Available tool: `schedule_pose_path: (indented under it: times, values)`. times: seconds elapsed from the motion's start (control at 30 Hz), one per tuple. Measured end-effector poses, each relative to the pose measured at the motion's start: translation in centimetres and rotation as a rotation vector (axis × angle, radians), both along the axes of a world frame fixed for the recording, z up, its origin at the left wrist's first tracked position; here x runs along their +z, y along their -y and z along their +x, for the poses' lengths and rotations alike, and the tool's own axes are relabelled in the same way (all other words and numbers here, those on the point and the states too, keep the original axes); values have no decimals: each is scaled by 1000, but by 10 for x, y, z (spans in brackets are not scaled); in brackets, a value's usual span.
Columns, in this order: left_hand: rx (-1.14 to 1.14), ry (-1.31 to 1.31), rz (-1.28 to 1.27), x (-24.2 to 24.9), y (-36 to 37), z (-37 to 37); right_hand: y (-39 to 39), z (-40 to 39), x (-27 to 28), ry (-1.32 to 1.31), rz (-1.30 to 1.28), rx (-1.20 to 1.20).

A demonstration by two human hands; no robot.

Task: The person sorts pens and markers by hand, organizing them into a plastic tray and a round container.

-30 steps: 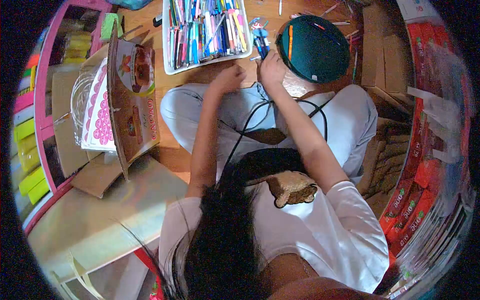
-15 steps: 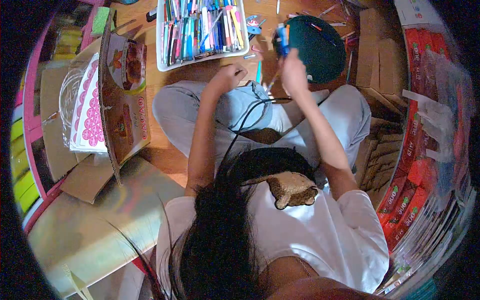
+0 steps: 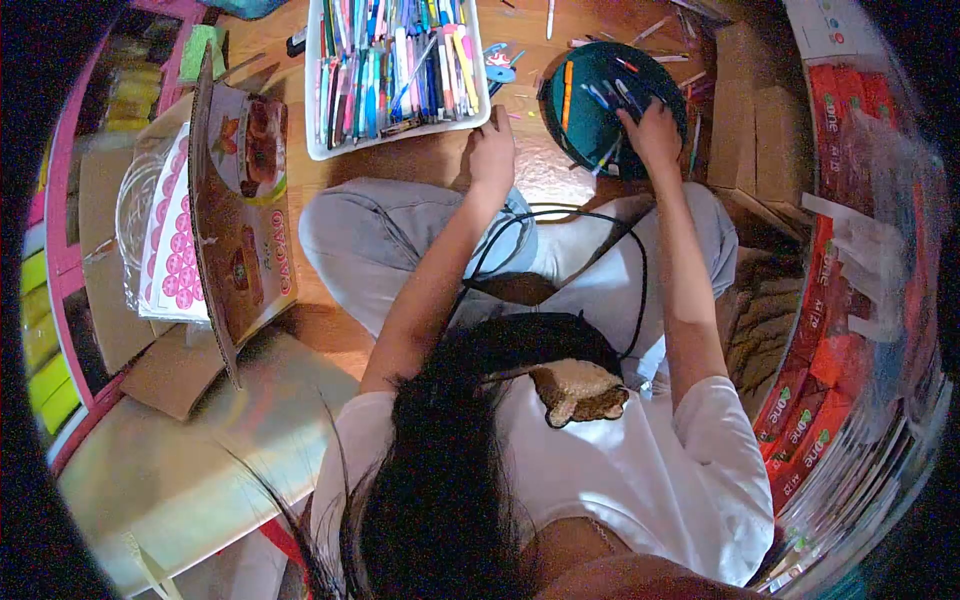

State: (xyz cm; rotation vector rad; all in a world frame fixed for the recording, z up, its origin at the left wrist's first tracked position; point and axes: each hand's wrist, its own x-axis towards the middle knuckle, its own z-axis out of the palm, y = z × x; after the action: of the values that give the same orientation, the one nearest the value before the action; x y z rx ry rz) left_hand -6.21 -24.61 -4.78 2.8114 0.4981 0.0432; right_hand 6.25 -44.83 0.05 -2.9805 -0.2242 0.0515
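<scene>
My left hand is at the lower right corner of a white plastic tray packed with upright and leaning pens and markers. Its fingers point away from me, loosely apart, and I see nothing in them. Over a round dark green container, my right hand reaches in with thumb and fingers apart. Several blue and white pens lie by its fingertips. An orange pen leans at the container's left side, and more pens are at its near edge.
Loose pens are scattered on the wooden floor. An open cardboard box with printed sheets stands left. Brown boxes and stacked red paper packs are at the right. A black cord crosses my lap.
My right hand moved right and over the green container; the bundle of pens it held is out of it, and pens lie inside. My left hand moved slightly right, its fingers extending.
</scene>
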Motion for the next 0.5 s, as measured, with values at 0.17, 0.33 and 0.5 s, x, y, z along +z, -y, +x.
schedule_pose_path:
  times: [0.17,0.33,0.5]
  values:
    - [-121,87,-217,20,-4,1,-12,29,2,125,258,229]
    - [-295,257,-151,43,-13,5,-79,83,3,103,490,389]
    - [-231,223,-30,66,-68,29,-146,137,-27,25,191,217]
